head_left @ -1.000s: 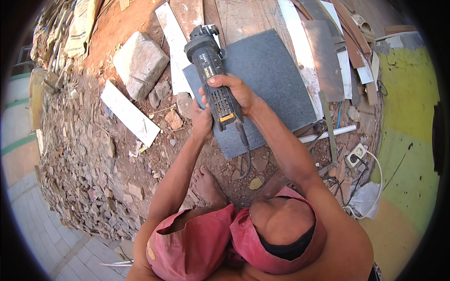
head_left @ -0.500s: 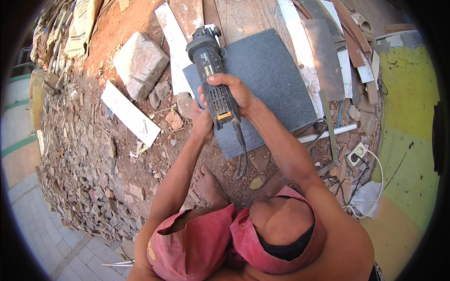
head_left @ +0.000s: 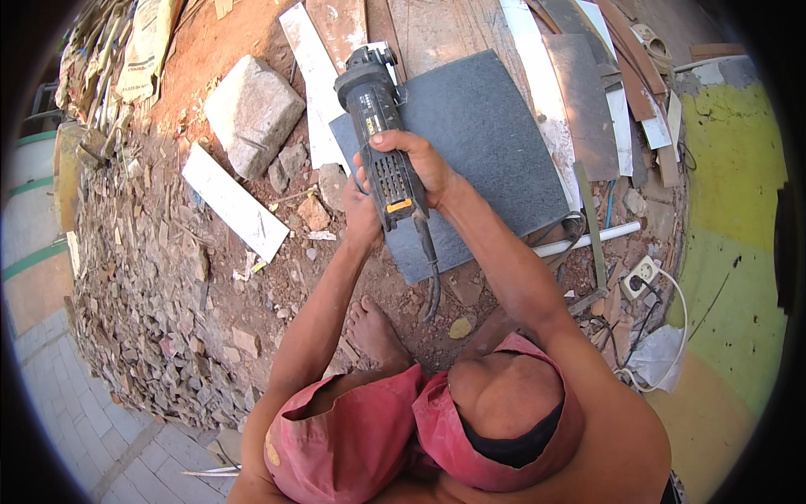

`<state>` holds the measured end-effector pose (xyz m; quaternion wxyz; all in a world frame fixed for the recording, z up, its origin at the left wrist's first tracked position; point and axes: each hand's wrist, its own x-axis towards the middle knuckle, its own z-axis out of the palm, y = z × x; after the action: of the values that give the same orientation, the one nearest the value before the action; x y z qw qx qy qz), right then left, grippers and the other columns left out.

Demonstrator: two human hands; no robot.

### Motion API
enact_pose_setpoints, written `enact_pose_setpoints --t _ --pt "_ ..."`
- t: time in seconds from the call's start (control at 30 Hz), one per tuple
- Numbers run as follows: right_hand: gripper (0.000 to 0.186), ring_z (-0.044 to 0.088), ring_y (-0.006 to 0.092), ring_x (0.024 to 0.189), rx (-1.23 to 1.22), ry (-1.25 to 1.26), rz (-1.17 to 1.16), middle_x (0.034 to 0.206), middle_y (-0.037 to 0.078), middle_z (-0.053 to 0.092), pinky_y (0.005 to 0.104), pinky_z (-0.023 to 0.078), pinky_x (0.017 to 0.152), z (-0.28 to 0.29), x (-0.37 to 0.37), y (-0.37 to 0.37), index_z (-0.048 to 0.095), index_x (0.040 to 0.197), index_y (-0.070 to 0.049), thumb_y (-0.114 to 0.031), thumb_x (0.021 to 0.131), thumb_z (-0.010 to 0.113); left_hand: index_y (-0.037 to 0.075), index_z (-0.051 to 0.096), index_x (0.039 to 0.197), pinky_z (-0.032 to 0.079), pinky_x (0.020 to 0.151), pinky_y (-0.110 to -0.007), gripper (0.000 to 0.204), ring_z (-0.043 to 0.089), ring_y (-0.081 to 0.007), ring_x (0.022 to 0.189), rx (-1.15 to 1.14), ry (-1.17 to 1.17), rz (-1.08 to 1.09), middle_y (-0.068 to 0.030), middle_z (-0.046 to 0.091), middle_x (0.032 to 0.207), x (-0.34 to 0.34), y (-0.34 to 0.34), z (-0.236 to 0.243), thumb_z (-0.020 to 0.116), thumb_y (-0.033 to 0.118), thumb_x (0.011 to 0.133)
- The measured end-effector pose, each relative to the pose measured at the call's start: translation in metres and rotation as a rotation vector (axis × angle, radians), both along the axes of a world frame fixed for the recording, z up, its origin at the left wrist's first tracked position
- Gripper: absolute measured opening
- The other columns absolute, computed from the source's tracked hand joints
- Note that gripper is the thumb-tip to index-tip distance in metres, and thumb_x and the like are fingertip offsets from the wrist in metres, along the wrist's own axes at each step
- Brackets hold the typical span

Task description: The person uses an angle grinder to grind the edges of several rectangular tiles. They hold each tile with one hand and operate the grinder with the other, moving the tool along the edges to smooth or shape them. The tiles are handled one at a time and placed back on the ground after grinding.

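Note:
In front of me is a black angle grinder [head_left: 368,102] with a vented body and an orange switch at its near end. My right hand [head_left: 426,168] wraps round the body from the right, thumb across the top. From the left, my left hand [head_left: 361,210] is closed on the grinder's side and underside, so its fingers are mostly hidden. The tool's head points away from me, and its black cord [head_left: 430,269] hangs toward my feet. Under and beside the grinder lies a square dark grey tile [head_left: 491,143]. No disc can be made out at the head.
White and brown tile strips [head_left: 579,109] lie to the right and far side. A pale rock [head_left: 254,118] and a loose white strip [head_left: 235,204] are on the left, beside rubble [head_left: 159,277]. A power socket [head_left: 642,273] with cables sits right, near a white pipe [head_left: 588,239].

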<state>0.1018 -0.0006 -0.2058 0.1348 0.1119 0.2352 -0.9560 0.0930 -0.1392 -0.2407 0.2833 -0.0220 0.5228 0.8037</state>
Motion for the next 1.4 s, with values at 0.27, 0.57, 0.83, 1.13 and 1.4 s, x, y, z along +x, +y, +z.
enact_pose_setpoints --t 0.27,0.57,0.83,1.13,1.4 --pt "0.044 0.07 0.0209 0.064 -0.003 -0.009 -0.024 0.081 0.018 0.067 0.0276 0.061 0.056 0.0 -0.001 -0.003 0.058 0.103 0.009 -0.03 0.083 0.064 0.003 0.053 0.115 0.058 0.072 -0.025 0.026 0.066 -0.0104 0.085 0.001 -0.03 0.001 -0.0034 0.064 0.1 0.001 -0.002 -0.002 0.061 0.002 0.09" --pt "0.045 0.07 0.0205 0.063 -0.035 -0.009 -0.024 0.08 0.018 0.067 0.0277 0.061 0.058 -0.002 -0.003 -0.005 0.059 0.103 0.01 -0.031 0.085 0.062 0.003 0.051 0.117 0.057 0.072 -0.024 0.029 0.065 -0.0098 0.085 -0.006 -0.048 -0.017 -0.0035 0.063 0.101 -0.001 -0.005 -0.011 0.062 0.002 0.09" --pt "0.046 0.07 0.0204 0.062 -0.051 -0.017 -0.045 0.08 0.017 0.066 0.0283 0.062 0.057 0.0 -0.002 -0.007 0.058 0.103 0.011 -0.03 0.085 0.061 0.003 0.049 0.12 0.057 0.072 -0.023 0.032 0.065 -0.009 0.085 -0.004 -0.022 -0.026 -0.0032 0.063 0.099 -0.001 -0.005 -0.013 0.061 0.001 0.09" --pt "0.047 0.069 0.0207 0.06 -0.057 -0.013 -0.035 0.078 0.017 0.065 0.0292 0.062 0.057 -0.001 -0.003 -0.01 0.057 0.104 0.012 -0.031 0.085 0.061 0.004 0.048 0.119 0.057 0.069 -0.022 0.029 0.065 -0.0082 0.082 0.015 -0.006 -0.024 -0.0017 0.063 0.098 -0.002 -0.007 -0.014 0.061 0.004 0.092" --pt "0.05 0.069 0.0213 0.059 -0.051 -0.026 -0.04 0.077 0.016 0.064 0.03 0.061 0.057 -0.003 -0.002 -0.012 0.056 0.104 0.013 -0.032 0.083 0.061 0.004 0.048 0.117 0.057 0.068 -0.021 0.026 0.065 -0.0083 0.082 0.024 0.044 -0.026 -0.0014 0.062 0.096 0.001 -0.007 -0.012 0.059 0.005 0.093"
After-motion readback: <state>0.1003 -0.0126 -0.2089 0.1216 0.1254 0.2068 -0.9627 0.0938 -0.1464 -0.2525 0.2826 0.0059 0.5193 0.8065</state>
